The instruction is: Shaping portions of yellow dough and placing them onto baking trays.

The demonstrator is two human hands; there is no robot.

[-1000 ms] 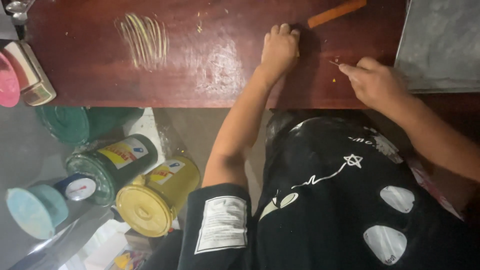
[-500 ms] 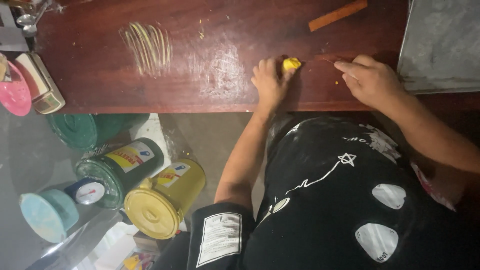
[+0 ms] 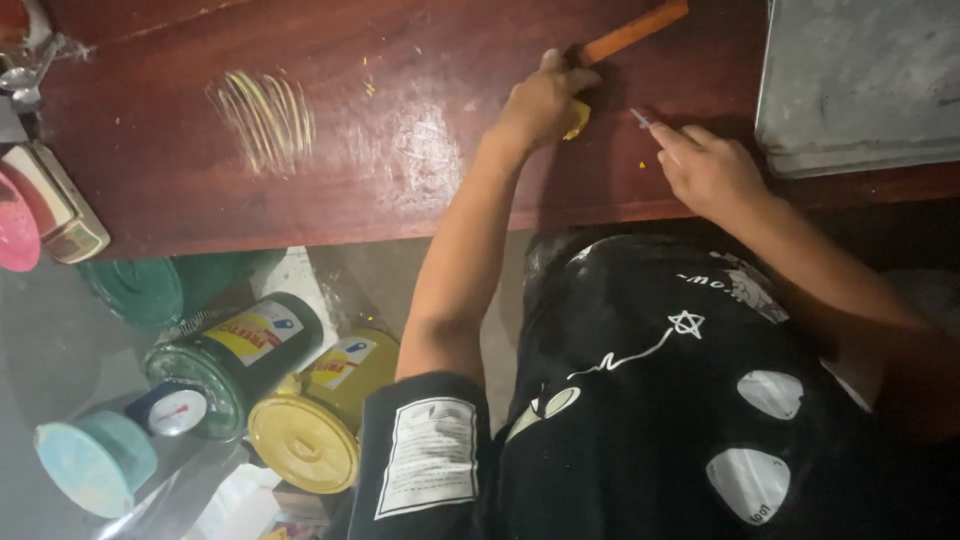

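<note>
A: The yellow lump (image 3: 575, 120) sits near the far edge of the dark red surface (image 3: 400, 170), towards its right half, pressed under the left hand (image 3: 540, 100), whose fingers are curled down onto it.

B: And the right hand (image 3: 705, 170)?

A: Closed in a pinch on a thin pale tool (image 3: 641, 118), its tip just beside the lump.

B: How would you work it well?

A: I'd judge: hold the lump steady with the left, short light strokes with the tool, and mind the orange stick (image 3: 635, 30) touching the left fingertips.

B: Count, left to right?

A: One patch of yellow streaks (image 3: 265, 115), one lump, one stick, one tool, one grey slab (image 3: 860, 80) at the right edge. On the floor below the near edge lie three lidded tins: teal (image 3: 100, 460), green (image 3: 235, 360), yellow (image 3: 325, 420).
</note>
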